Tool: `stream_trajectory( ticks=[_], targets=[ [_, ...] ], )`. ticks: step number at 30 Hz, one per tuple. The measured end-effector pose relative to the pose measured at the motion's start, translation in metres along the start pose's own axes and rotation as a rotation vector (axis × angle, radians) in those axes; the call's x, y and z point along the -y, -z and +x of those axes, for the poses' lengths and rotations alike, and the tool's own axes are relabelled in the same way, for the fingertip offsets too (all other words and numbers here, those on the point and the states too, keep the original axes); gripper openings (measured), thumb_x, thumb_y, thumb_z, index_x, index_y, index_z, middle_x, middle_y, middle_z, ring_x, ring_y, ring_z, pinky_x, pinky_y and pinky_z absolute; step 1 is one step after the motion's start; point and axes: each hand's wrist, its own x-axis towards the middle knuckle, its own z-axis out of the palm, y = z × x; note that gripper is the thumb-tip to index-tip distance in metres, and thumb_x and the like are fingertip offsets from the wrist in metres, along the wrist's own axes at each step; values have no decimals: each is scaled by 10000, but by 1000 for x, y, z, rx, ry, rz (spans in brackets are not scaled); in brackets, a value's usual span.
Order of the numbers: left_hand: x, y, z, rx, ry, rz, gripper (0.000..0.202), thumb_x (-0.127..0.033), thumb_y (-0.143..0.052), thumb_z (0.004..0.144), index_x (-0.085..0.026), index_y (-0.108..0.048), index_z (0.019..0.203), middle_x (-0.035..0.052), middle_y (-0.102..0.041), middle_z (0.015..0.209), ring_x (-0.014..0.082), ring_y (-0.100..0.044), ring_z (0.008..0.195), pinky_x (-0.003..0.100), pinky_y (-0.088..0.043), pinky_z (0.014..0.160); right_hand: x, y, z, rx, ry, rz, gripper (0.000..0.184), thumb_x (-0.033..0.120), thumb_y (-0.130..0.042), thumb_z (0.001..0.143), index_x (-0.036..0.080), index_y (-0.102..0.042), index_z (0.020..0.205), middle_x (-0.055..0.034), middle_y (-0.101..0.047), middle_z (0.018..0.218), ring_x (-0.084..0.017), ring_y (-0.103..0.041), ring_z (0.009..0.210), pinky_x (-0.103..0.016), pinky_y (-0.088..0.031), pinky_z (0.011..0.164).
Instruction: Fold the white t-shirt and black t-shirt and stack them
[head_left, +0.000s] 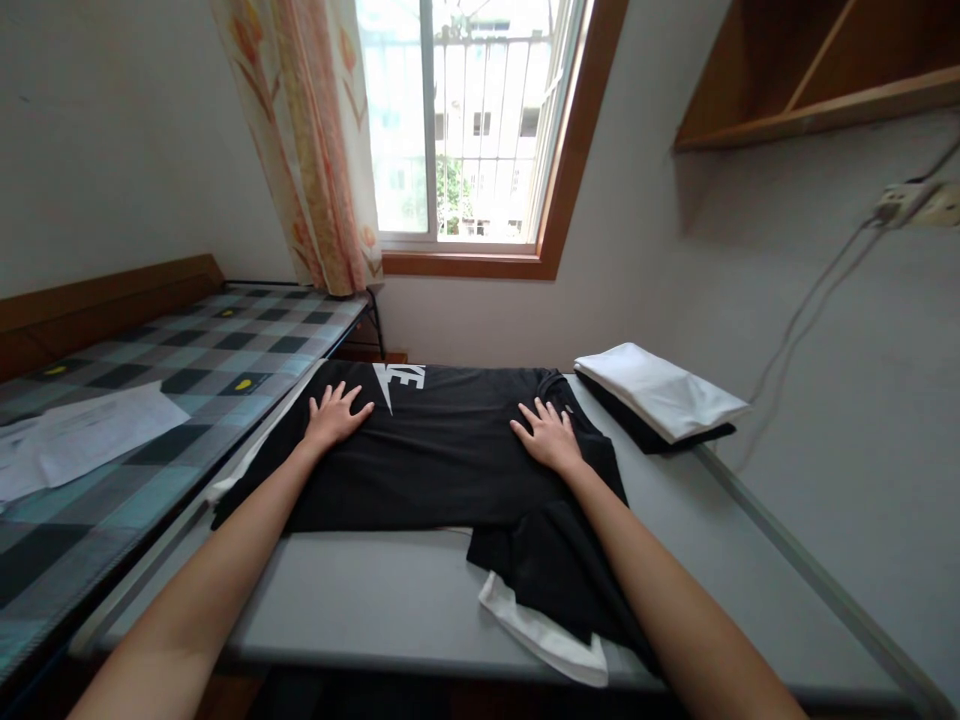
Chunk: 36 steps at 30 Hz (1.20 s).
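A black T-shirt (442, 460) with a white print lies sideways on the grey table (375, 590), its body folded lengthwise. One black sleeve (551, 560) spreads toward me, and a white cloth edge (544, 635) shows beneath it. White fabric also peeks out along the shirt's left end. My left hand (334, 415) rests flat on the shirt near the print, fingers spread. Close to the collar, my right hand (550, 436) presses flat on the cloth with its fingers apart. Neither hand grips anything.
Folded white and black clothes (664, 390) are stacked at the table's back right. A bed with a checked mattress (187, 360) and papers (97, 440) stands on the left. Behind are a curtain (319, 150) and a window (480, 130). A wooden shelf (810, 120) hangs upper right.
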Motion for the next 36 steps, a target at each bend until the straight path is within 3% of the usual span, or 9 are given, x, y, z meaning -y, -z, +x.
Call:
stream_trajectory(
  ticks=[4, 8, 10, 13, 16, 24, 28, 31, 36],
  targets=[
    [-6, 7, -12, -176, -153, -73, 489, -455, -399, 924, -182, -598, 1278, 104, -544, 1373, 264, -524, 1240, 356, -398, 1057, -4, 7, -8, 22, -7, 33, 666, 630, -307, 935, 257, -396, 1480, -102, -254, 1583, -312, -191, 1454, -515, -117, 1161],
    [-17, 14, -20, -66, -128, -29, 543, -523, -385, 915, -185, -608, 1277, 96, -652, 1239, 272, -627, 1091, 351, -458, 965, -6, 8, -9, 47, -42, 32, 662, 630, -319, 930, 293, -349, 1499, -75, -225, 1596, -316, -172, 1459, -528, -104, 1160],
    [-24, 14, -22, 27, -118, 25, 673, -615, -383, 887, -146, -561, 1336, 142, -590, 1335, 306, -560, 1210, 392, -409, 1029, -6, 7, -6, 51, -45, 20, 659, 624, -313, 932, 296, -337, 1504, -71, -217, 1599, -309, -168, 1461, -524, -102, 1161],
    [-33, 8, -22, 161, -129, 88, 863, -716, -333, 858, -89, -416, 1446, 204, -338, 1522, 336, -301, 1418, 497, -250, 1134, -8, 6, 0, 55, -48, 2, 653, 625, -304, 933, 310, -329, 1505, -57, -212, 1601, -297, -171, 1461, -522, -112, 1161],
    [-39, -1, -19, 191, -119, 111, 897, -715, -254, 880, -80, -260, 1514, 189, -178, 1581, 301, -128, 1476, 514, -133, 1170, -11, 6, 7, 39, -58, -13, 644, 623, -306, 935, 314, -341, 1499, -50, -231, 1596, -284, -187, 1458, -516, -129, 1161],
    [-36, -7, -14, 93, -128, 39, 768, -664, -232, 917, -159, -379, 1476, 139, -286, 1562, 264, -210, 1462, 463, -171, 1175, -17, 3, 16, -52, -12, 31, 599, 556, -405, 928, 240, -472, 1432, -82, -342, 1547, -283, -271, 1432, -496, -184, 1163],
    [-33, -5, -18, 44, -84, -7, 744, -687, -264, 900, -219, -403, 1462, 108, -329, 1549, 309, -247, 1444, 572, -151, 1157, -25, 5, 6, -43, 84, 63, 544, 472, -463, 923, 202, -530, 1391, -95, -386, 1521, -274, -276, 1433, -432, -227, 1165],
    [-25, 2, -19, 96, -64, -15, 794, -755, -301, 848, -258, -403, 1459, 84, -308, 1560, 355, -225, 1443, 669, -110, 1121, -35, 12, -9, 3, 123, 39, 581, 503, -462, 920, 209, -497, 1419, -100, -352, 1538, -301, -253, 1439, -462, -213, 1167],
    [-5, 15, -20, 248, -78, 3, 916, -827, -341, 772, -302, -266, 1518, 55, -196, 1597, 393, -129, 1458, 716, -83, 1092, -53, 25, -26, 116, -17, -17, 691, 628, -471, 874, 294, -400, 1475, -93, -277, 1571, -359, -248, 1432, -584, -238, 1122]
  ],
)
